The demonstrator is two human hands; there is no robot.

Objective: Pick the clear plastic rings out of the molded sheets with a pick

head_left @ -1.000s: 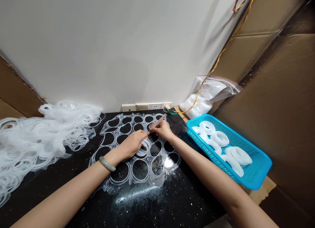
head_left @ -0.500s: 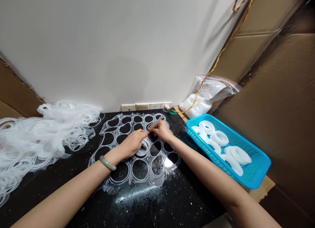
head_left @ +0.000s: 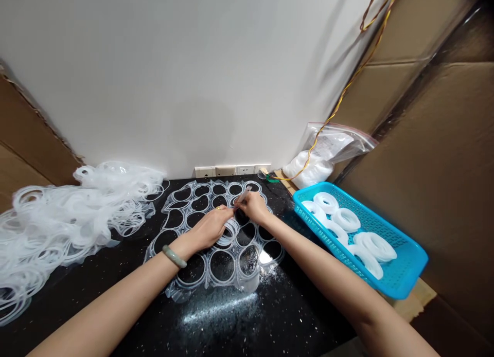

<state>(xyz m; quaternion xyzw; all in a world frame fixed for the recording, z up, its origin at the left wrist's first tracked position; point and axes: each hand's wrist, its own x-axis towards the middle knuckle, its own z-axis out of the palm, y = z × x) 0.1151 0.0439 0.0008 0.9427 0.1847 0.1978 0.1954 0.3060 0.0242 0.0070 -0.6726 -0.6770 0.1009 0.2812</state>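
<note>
A translucent sheet (head_left: 207, 255) with rows of round openings lies flat on the black speckled countertop (head_left: 216, 331). Over its middle, my left hand (head_left: 210, 226) is closed on a small bundle of clear rings (head_left: 230, 232), which hangs below the fingers. Just right of it, my right hand (head_left: 252, 207) pinches a thin, flat, pale strip-like tool (head_left: 243, 194) that slants up from the fingers. The fingertips of both hands nearly meet over the sheet, and what lies between them is too small to make out.
At the left is a heap of translucent ring scraps (head_left: 65, 226). A blue plastic basket (head_left: 405, 254) with several white ring bundles (head_left: 345, 219) stands at the right. Behind it are a clear zip bag (head_left: 309, 166) and a twisted wire (head_left: 343, 94). Wall sockets (head_left: 226, 171) line the back.
The whole view has shifted slightly. My hands stay close together over the sheet, and the tool's tip has moved a little within the right-hand pinch.
</note>
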